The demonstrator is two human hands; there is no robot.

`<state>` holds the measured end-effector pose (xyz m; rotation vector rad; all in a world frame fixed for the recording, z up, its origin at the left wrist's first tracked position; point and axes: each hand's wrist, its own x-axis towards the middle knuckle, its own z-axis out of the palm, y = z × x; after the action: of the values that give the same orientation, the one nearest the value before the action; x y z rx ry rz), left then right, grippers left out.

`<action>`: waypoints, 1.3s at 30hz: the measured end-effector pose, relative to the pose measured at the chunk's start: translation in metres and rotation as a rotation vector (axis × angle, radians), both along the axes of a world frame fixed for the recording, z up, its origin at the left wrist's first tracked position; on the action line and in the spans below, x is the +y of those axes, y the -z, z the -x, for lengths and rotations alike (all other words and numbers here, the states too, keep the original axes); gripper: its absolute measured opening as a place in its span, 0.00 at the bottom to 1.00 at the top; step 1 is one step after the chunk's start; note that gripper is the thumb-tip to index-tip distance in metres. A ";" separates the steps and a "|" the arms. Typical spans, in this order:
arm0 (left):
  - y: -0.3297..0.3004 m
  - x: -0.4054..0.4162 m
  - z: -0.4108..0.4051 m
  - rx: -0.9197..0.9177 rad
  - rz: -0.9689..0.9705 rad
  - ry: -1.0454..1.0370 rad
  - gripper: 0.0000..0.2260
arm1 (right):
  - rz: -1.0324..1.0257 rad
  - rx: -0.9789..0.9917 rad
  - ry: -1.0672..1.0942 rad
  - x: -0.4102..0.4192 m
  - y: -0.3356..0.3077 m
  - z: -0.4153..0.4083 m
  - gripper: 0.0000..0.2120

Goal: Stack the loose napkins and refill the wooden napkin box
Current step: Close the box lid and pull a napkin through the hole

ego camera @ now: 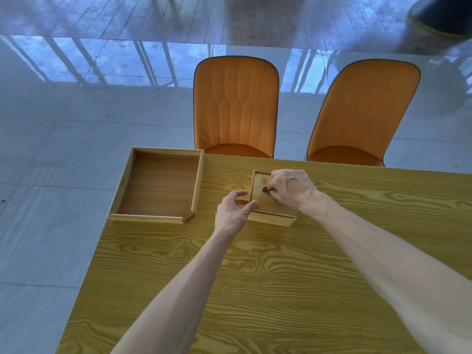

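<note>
1. Head view, right hand (291,189): your fingers are curled down onto the lid of the wooden napkin box (265,203), pinched narrow around a small dark spot on it. This looks like a finger hole or pull, but the view is too small to confirm. The likely reason for this hold is to slide or lift the lid.

2. Head view, left hand (233,210): your thumb and fingers form a half-open curl against the box's left wall, just beside the right hand's pinch. It grasps nothing fully; judged purpose is to brace the box so it does not shift while the lid moves.

3. Box location: it sits on the wooden table (281,277), directly under both hands.

4. Left of the grip, well apart, an open wooden tray (132,185) lies empty at the table corner.

5. No loose napkins are visible here. Judged status: stacking has not begun.

6. Beyond the grip, two orange chairs (236,106) face the table's far edge.
</note>
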<state>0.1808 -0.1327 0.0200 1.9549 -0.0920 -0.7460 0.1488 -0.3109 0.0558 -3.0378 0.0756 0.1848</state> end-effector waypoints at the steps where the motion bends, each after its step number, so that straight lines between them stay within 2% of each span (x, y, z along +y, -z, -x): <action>1: 0.000 0.000 0.000 0.004 -0.002 0.003 0.19 | -0.030 -0.027 0.002 -0.001 -0.001 0.002 0.13; 9: -0.002 -0.001 0.002 0.031 -0.007 0.002 0.18 | -0.158 -0.244 0.156 0.003 0.007 0.027 0.06; 15: -0.001 -0.002 0.003 0.037 -0.006 -0.010 0.19 | -0.186 -0.196 0.259 0.009 0.010 0.034 0.12; 23: 0.000 -0.003 0.005 0.035 -0.006 -0.023 0.19 | -0.022 0.036 0.093 0.002 -0.004 0.010 0.14; 28: 0.001 -0.003 0.005 0.044 -0.007 -0.018 0.19 | 0.060 0.069 0.053 0.002 0.008 0.001 0.12; 35: 0.003 -0.002 0.003 0.053 -0.007 -0.018 0.18 | 0.009 0.057 0.007 -0.007 0.019 0.002 0.12; 39: 0.002 -0.003 0.003 0.050 -0.008 -0.006 0.18 | -0.115 -0.146 0.035 -0.007 0.017 0.022 0.07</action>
<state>0.1778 -0.1353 0.0181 1.9417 -0.0529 -0.7915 0.1268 -0.3178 0.0389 -2.9220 0.1039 -0.0343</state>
